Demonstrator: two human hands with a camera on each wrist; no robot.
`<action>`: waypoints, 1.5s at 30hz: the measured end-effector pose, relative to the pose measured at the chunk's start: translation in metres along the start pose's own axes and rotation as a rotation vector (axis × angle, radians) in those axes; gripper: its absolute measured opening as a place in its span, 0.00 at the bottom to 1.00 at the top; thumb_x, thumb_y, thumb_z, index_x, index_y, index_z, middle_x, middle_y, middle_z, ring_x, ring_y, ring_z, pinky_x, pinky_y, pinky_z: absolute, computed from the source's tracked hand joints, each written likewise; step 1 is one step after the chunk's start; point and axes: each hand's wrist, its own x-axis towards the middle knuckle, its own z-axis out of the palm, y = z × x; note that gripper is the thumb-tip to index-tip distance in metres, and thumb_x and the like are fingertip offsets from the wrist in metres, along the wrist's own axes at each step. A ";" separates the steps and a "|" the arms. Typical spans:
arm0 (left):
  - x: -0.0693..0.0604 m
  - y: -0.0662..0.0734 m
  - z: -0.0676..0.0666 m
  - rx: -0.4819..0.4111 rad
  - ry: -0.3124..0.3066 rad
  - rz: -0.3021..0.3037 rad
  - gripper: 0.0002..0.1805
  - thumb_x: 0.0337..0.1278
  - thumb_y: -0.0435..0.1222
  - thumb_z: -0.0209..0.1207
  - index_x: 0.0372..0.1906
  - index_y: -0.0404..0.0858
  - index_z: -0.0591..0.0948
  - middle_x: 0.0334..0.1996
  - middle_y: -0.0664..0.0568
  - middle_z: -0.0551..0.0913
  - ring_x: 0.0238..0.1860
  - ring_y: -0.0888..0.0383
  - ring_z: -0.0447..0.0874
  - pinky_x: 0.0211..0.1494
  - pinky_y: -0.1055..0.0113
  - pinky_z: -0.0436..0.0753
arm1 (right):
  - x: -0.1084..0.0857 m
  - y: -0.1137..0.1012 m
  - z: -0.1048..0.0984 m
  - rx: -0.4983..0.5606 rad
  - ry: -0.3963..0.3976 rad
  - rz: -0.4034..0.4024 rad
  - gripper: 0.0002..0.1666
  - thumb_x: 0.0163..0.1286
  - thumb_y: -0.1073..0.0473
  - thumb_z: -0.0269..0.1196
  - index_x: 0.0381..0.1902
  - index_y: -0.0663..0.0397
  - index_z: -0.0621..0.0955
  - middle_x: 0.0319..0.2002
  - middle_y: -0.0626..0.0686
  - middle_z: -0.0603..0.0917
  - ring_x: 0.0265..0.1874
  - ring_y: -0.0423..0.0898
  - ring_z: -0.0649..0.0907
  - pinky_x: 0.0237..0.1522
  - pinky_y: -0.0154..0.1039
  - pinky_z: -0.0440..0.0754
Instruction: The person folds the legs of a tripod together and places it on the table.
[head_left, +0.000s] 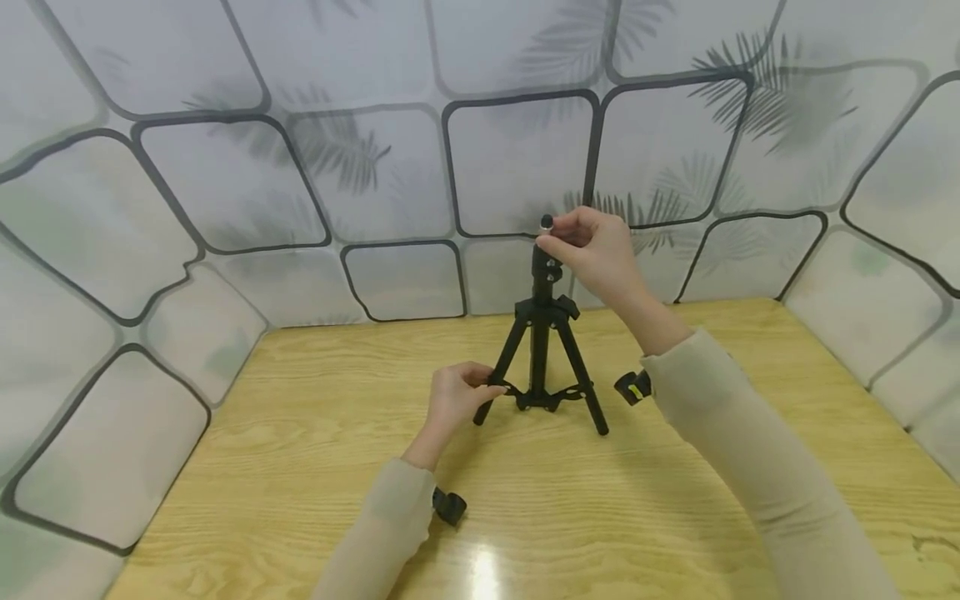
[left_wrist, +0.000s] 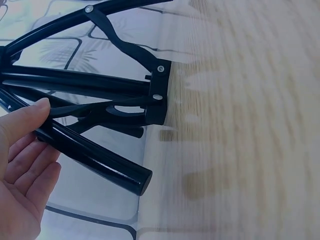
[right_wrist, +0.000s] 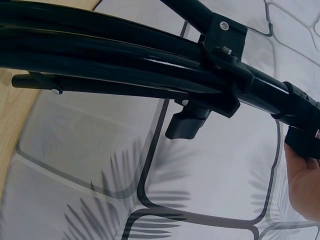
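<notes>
A black tripod (head_left: pixel 539 354) stands upright with its legs spread, near the back of the wooden table. My left hand (head_left: pixel 453 396) grips one leg low down, beside the flat brace. In the left wrist view, that leg (left_wrist: pixel 100 160) lies between the thumb and curled fingers of the left hand (left_wrist: pixel 25 165). Up at the tripod's narrow top, my right hand (head_left: pixel 603 250) pinches the part just under a small black tip (head_left: pixel 547 222). The right wrist view shows the collar, a side knob (right_wrist: pixel 186 125) and part of the right hand (right_wrist: pixel 305 187) at the edge.
The pale wood-grain table (head_left: pixel 315 467) meets a patterned cloth backdrop (head_left: pixel 375 183) close behind the tripod. More cloth rises at the left and right sides. Small black devices (head_left: pixel 450 507) sit at both wrists.
</notes>
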 end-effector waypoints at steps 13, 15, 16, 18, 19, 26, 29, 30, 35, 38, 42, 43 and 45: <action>0.007 0.002 0.005 -0.059 0.017 -0.041 0.14 0.35 0.37 0.70 0.32 0.35 0.83 0.28 0.50 0.83 0.32 0.56 0.80 0.33 0.66 0.78 | 0.001 0.002 0.000 -0.018 0.002 -0.014 0.15 0.57 0.58 0.64 0.38 0.63 0.78 0.37 0.55 0.82 0.33 0.40 0.80 0.35 0.32 0.76; 0.007 0.002 0.006 -0.062 0.022 -0.045 0.14 0.34 0.37 0.70 0.31 0.35 0.83 0.28 0.51 0.83 0.31 0.56 0.80 0.33 0.66 0.78 | 0.001 0.003 0.000 -0.021 0.004 -0.020 0.15 0.57 0.58 0.64 0.37 0.63 0.78 0.37 0.55 0.82 0.33 0.40 0.80 0.36 0.32 0.76; 0.007 0.002 0.007 -0.063 0.023 -0.046 0.14 0.34 0.37 0.70 0.31 0.35 0.83 0.28 0.51 0.83 0.31 0.56 0.80 0.33 0.66 0.78 | 0.001 0.003 0.000 -0.020 0.004 -0.023 0.14 0.57 0.58 0.64 0.37 0.63 0.78 0.37 0.55 0.82 0.33 0.40 0.80 0.36 0.33 0.76; 0.007 0.002 0.008 -0.062 0.028 -0.053 0.14 0.34 0.37 0.70 0.30 0.36 0.83 0.27 0.51 0.83 0.31 0.56 0.80 0.33 0.66 0.78 | 0.000 0.003 0.000 -0.019 -0.001 -0.024 0.15 0.57 0.58 0.64 0.37 0.63 0.78 0.37 0.55 0.82 0.33 0.40 0.80 0.36 0.33 0.76; 0.007 0.003 0.008 -0.060 0.029 -0.057 0.14 0.34 0.38 0.70 0.30 0.36 0.83 0.27 0.51 0.83 0.31 0.56 0.80 0.33 0.66 0.78 | 0.000 0.003 0.000 -0.016 -0.004 -0.020 0.15 0.57 0.57 0.64 0.37 0.63 0.78 0.37 0.55 0.82 0.34 0.40 0.81 0.36 0.33 0.76; 0.009 0.003 0.011 -0.061 0.038 -0.066 0.14 0.34 0.38 0.71 0.30 0.36 0.83 0.27 0.51 0.83 0.31 0.57 0.80 0.31 0.68 0.78 | 0.000 0.002 0.001 -0.007 -0.009 -0.003 0.15 0.57 0.58 0.64 0.37 0.63 0.78 0.37 0.55 0.82 0.33 0.40 0.81 0.35 0.32 0.76; 0.010 0.004 0.012 -0.054 0.044 -0.066 0.14 0.33 0.39 0.71 0.29 0.36 0.83 0.26 0.52 0.83 0.31 0.57 0.79 0.31 0.68 0.78 | 0.001 0.002 0.001 -0.009 -0.001 -0.008 0.14 0.56 0.58 0.64 0.37 0.63 0.78 0.37 0.56 0.82 0.33 0.39 0.81 0.35 0.32 0.76; 0.010 0.004 0.013 -0.048 0.047 -0.064 0.14 0.33 0.39 0.71 0.29 0.36 0.83 0.26 0.52 0.83 0.31 0.57 0.79 0.31 0.68 0.78 | 0.001 0.002 0.001 -0.009 0.002 -0.010 0.14 0.56 0.58 0.64 0.37 0.63 0.78 0.37 0.56 0.82 0.33 0.39 0.81 0.35 0.32 0.76; 0.010 0.005 0.015 -0.024 0.056 -0.057 0.13 0.33 0.39 0.71 0.28 0.37 0.83 0.25 0.52 0.83 0.31 0.56 0.78 0.33 0.66 0.77 | 0.001 0.003 0.001 -0.024 0.006 -0.016 0.14 0.56 0.58 0.64 0.37 0.63 0.78 0.38 0.56 0.82 0.33 0.39 0.80 0.35 0.32 0.76; 0.011 0.005 0.015 -0.015 0.057 -0.061 0.13 0.34 0.40 0.71 0.28 0.37 0.83 0.25 0.53 0.83 0.31 0.56 0.78 0.34 0.65 0.77 | 0.001 0.002 0.001 -0.024 0.001 -0.015 0.15 0.57 0.58 0.64 0.37 0.63 0.78 0.38 0.56 0.81 0.33 0.40 0.80 0.35 0.33 0.76; 0.012 0.005 0.016 -0.008 0.049 -0.069 0.13 0.34 0.40 0.70 0.29 0.37 0.83 0.26 0.53 0.82 0.32 0.56 0.78 0.34 0.65 0.78 | 0.002 0.002 0.002 -0.033 -0.009 -0.016 0.15 0.57 0.57 0.64 0.38 0.62 0.78 0.39 0.55 0.81 0.35 0.41 0.80 0.37 0.34 0.77; 0.013 0.005 0.017 -0.006 0.047 -0.069 0.13 0.34 0.40 0.70 0.29 0.37 0.83 0.26 0.53 0.82 0.32 0.56 0.78 0.34 0.66 0.78 | 0.002 0.002 0.002 -0.038 -0.009 -0.017 0.15 0.57 0.56 0.64 0.38 0.62 0.78 0.39 0.55 0.81 0.35 0.41 0.80 0.36 0.34 0.77; 0.013 0.006 0.018 -0.003 0.041 -0.070 0.13 0.35 0.41 0.70 0.29 0.38 0.83 0.26 0.53 0.82 0.32 0.56 0.78 0.33 0.66 0.78 | 0.002 0.002 0.002 -0.035 -0.007 -0.011 0.15 0.57 0.56 0.64 0.38 0.62 0.78 0.39 0.56 0.81 0.35 0.41 0.80 0.36 0.34 0.76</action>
